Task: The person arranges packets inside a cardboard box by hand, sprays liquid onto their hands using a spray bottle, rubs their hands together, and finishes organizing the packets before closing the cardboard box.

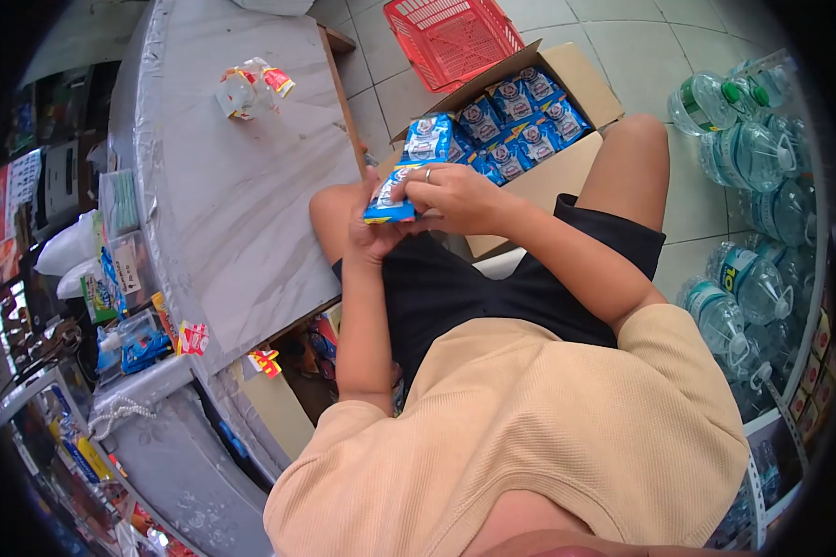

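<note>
My left hand (373, 237) grips a strip of blue-and-white sachets (387, 202) from below, its thumb along the near side. Over the same strip, the fingers of my right hand (460, 198), with a ring on one, are bent and pressed on the printed face. The far end of the strip (427, 137) reaches toward an open cardboard box (581, 82), where rows of like blue sachets (520, 144) lie packed. My right fingers partly cover the held sachets.
A marble-patterned table (251, 213) stands at my left, with a crumpled plastic wrapper (251, 88) on it. Beyond the box sits a red basket (460, 42) on the tiled floor. Large water bottles (743, 153) line the right side. Shop goods (139, 343) crowd the left.
</note>
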Demonstrator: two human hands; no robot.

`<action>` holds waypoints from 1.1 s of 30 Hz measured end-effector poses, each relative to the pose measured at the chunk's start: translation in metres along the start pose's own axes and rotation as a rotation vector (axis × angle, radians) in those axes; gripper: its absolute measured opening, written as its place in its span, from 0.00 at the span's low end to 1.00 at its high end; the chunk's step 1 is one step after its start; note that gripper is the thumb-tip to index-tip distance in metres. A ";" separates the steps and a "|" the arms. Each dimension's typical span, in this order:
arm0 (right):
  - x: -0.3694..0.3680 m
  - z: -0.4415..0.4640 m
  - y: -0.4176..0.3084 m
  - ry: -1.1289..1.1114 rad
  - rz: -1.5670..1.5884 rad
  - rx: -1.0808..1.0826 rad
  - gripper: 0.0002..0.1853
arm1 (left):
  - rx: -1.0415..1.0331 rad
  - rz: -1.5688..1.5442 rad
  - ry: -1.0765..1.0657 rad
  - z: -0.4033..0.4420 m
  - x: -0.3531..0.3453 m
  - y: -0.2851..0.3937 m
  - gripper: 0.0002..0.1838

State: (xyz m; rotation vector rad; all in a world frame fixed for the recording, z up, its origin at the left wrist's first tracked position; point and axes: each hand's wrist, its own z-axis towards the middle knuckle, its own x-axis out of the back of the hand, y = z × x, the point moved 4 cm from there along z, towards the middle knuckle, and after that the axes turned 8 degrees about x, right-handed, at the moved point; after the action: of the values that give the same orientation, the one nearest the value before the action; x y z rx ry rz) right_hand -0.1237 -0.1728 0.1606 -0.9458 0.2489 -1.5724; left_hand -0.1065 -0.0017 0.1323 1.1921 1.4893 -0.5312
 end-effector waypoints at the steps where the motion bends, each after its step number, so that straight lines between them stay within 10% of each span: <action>1: -0.001 0.000 -0.003 -0.087 0.007 0.020 0.12 | 0.010 0.243 0.364 -0.005 0.002 0.006 0.32; 2: -0.002 0.001 -0.005 -0.172 0.011 0.039 0.13 | 0.022 0.487 0.726 -0.012 0.005 0.014 0.28; 12: 0.036 0.007 0.021 0.076 0.122 -0.185 0.20 | 0.123 0.782 0.744 0.077 0.012 -0.046 0.17; 17: 0.035 0.003 0.036 0.242 0.289 -0.228 0.20 | -0.401 0.955 0.401 0.132 0.007 -0.060 0.10; 33: 0.035 0.008 0.031 0.053 0.070 -0.266 0.23 | -0.349 1.436 0.579 0.147 0.037 -0.097 0.14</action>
State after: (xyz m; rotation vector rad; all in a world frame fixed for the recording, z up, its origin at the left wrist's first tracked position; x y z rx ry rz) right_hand -0.0943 -0.2099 0.1610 -1.0881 0.5332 -1.5255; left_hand -0.1193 -0.1482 0.0287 1.8112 0.7288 1.0556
